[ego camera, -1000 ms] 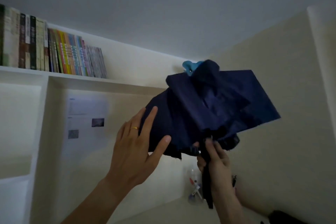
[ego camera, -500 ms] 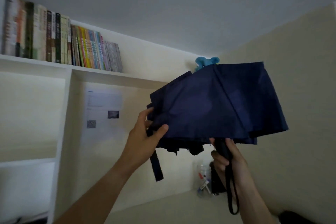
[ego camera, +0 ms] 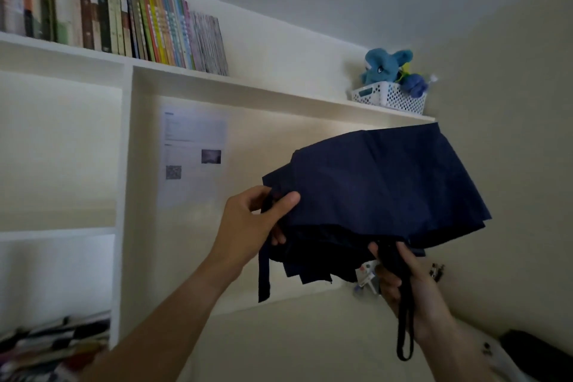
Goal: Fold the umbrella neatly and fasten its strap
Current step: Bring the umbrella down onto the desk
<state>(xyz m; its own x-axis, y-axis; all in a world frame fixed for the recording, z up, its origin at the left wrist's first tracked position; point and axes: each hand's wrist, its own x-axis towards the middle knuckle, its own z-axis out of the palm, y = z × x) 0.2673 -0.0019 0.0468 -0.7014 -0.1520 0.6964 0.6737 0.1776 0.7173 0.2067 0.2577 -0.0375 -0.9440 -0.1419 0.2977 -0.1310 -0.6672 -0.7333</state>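
Two bare forearms reach up and forward from the bottom edge of the view. The left hand (ego camera: 251, 226) is raised at centre, wrist bent slightly back, thumb stretched out on top and fingers curled beneath, pinching the edge of loose navy blue umbrella fabric (ego camera: 381, 183). The right hand (ego camera: 403, 279) sits lower and to the right, back of the hand toward the viewer, fingers wrapped in a closed fist around the umbrella's black handle (ego camera: 392, 257).
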